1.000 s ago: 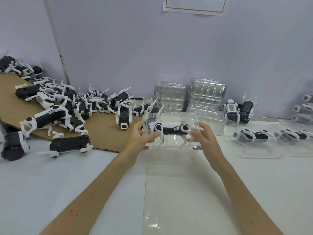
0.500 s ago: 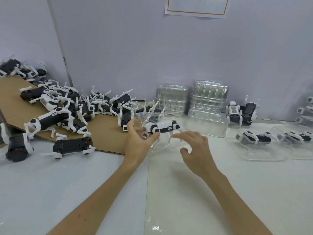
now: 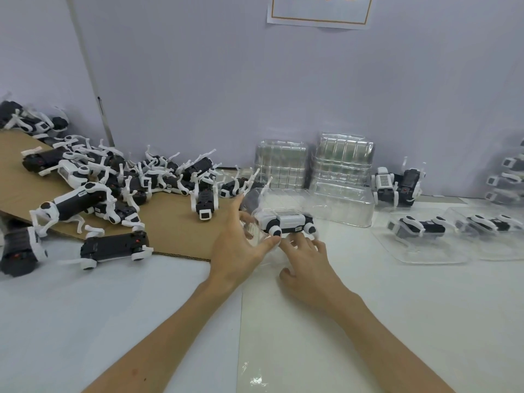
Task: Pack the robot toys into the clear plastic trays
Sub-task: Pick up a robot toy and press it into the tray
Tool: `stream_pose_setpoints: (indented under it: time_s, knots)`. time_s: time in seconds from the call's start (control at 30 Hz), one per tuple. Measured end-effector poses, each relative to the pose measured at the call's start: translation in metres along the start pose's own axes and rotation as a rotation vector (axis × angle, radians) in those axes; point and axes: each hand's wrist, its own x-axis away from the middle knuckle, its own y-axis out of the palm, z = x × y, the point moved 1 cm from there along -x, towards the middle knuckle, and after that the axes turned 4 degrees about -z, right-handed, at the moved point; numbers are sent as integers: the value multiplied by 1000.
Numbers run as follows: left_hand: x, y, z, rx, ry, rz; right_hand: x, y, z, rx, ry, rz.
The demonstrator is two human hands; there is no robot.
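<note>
One clear tray [image 3: 283, 199], one robot toy [image 3: 289, 224] inside: left hand [image 3: 235, 245] grips, right hand [image 3: 306, 262] touches.

A plain, pale grey-lilac wall [image 3: 198, 80] stands close behind the white table [image 3: 85, 321] where I work. On my left, a thin pale strip [image 3: 90, 75] runs up the wall at a slant. High up, I see the lower part of a white paper notice [image 3: 320, 19] with an orange border. A brown cardboard sheet [image 3: 170, 222] covers the table's far left. The light is soft and even.
</note>
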Motion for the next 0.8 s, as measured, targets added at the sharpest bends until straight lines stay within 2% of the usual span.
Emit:
stream_pose_setpoints:
  time_s: [0.3,0.53,0.8]
  knots:
    - [-3,0,0,-30,-29,81,-1,-3,-3,-34,-3,36]
    - [-5,-2,-7,16,-85,48,-1,0,-4,49,-34,-61]
    - [-3,0,-2,39,-39,12,1,-1,-4,83,1,-79]
